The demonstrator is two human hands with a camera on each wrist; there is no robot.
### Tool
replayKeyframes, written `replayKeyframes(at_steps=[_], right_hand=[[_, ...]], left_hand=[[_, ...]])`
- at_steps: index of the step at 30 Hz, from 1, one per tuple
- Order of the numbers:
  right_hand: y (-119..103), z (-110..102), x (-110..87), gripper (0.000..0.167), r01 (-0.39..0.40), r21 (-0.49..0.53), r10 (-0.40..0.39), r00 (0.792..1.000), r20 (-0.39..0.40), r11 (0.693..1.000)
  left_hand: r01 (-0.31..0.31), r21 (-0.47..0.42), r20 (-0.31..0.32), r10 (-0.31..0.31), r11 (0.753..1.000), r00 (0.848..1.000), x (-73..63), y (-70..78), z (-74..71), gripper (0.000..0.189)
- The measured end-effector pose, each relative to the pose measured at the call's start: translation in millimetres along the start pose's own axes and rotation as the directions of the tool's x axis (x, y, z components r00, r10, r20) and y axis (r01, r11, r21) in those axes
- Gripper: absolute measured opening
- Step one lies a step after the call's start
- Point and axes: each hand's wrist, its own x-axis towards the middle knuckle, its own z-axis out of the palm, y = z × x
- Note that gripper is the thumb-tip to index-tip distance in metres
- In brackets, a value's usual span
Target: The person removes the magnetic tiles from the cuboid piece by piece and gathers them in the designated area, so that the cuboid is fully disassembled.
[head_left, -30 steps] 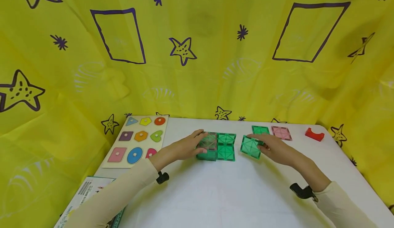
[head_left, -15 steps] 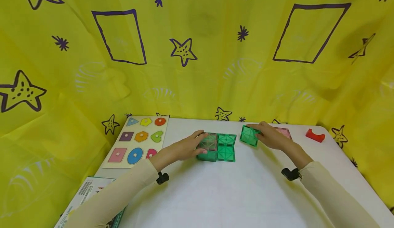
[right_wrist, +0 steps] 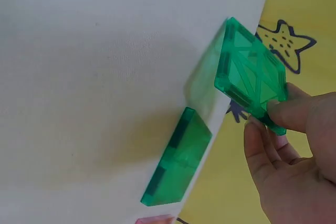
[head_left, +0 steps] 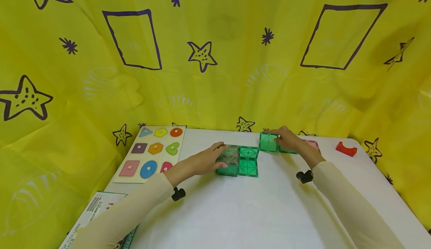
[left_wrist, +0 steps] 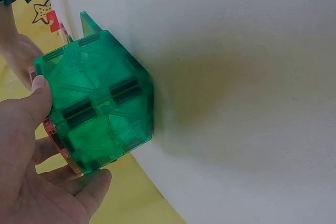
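Note:
My left hand (head_left: 205, 161) grips a block built of magnetic tiles (left_wrist: 100, 98), green on the side facing the left wrist camera and pink on top. Joined to its right, more green tiles (head_left: 248, 166) show in the head view. Farther back, my right hand (head_left: 289, 140) pinches a square green magnetic tile (right_wrist: 252, 69) by one edge, thumb on its face and fingers behind. That tile is held up near the table's back edge. Beside it a second green tile (right_wrist: 181, 163) lies on the table, partly hidden by the right hand in the head view.
A pink tile (head_left: 313, 145) and a red arch-shaped block (head_left: 346, 149) lie at the back right. At the left are a shape puzzle board (head_left: 134, 172) with knobbed pieces and a printed box (head_left: 85, 213). A yellow curtain (head_left: 222, 92) hangs behind the white table (head_left: 229, 211).
My right hand has carried the green tile back and slightly left, from above the table's middle right to near the back edge, and straightened it. The left hand has stayed on the block.

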Motion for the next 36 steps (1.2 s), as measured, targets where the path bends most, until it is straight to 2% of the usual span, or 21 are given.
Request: replayKeyframes(at_steps=[3, 8, 12, 19, 25, 32, 36], right_hand=[[4, 2, 3.7, 0.045, -0.058, 0.028, 0.057, 0.998, 0.005, 0.998], [9, 7, 8.2, 0.046, -0.179, 0.024, 0.178, 0.984, 0.026, 0.984], [11, 12, 11.2, 0.047, -0.229, 0.009, 0.229, 0.973, 0.02, 0.973], [14, 21, 18.8, 0.048, -0.278, 0.019, 0.278, 0.96, 0.032, 0.96], [20, 31, 21.6, 0.051, -0.338, -0.031, 0.339, 0.94, 0.028, 0.941], [15, 41, 20.4, 0.045, -0.348, -0.132, 0.35, 0.937, -0.009, 0.928], [13, 43, 18.7, 0.045, -0.345, -0.149, 0.345, 0.938, -0.026, 0.927]], left_hand=[[0.0, 0.006, 0.0, 0.0, 1.0, 1.0, 0.6, -0.4, 0.3, 0.077], [-0.002, 0.003, -0.004, 0.002, 1.0, 1.0, 1.4, -0.8, 1.1, 0.076], [-0.007, -0.005, -0.003, 0.007, 1.0, 1.0, 1.9, -1.4, 2.0, 0.076], [-0.013, -0.01, 0.001, 0.013, 1.0, 1.0, 1.5, -2.6, 1.6, 0.076], [-0.008, -0.009, -0.001, 0.008, 1.0, 1.0, 1.3, -2.9, 2.3, 0.076], [0.0, -0.023, -0.007, 0.0, 1.0, 1.0, -0.9, 0.0, 0.6, 0.075], [-0.004, -0.023, -0.004, 0.004, 1.0, 1.0, -1.0, 0.5, 0.0, 0.075]])
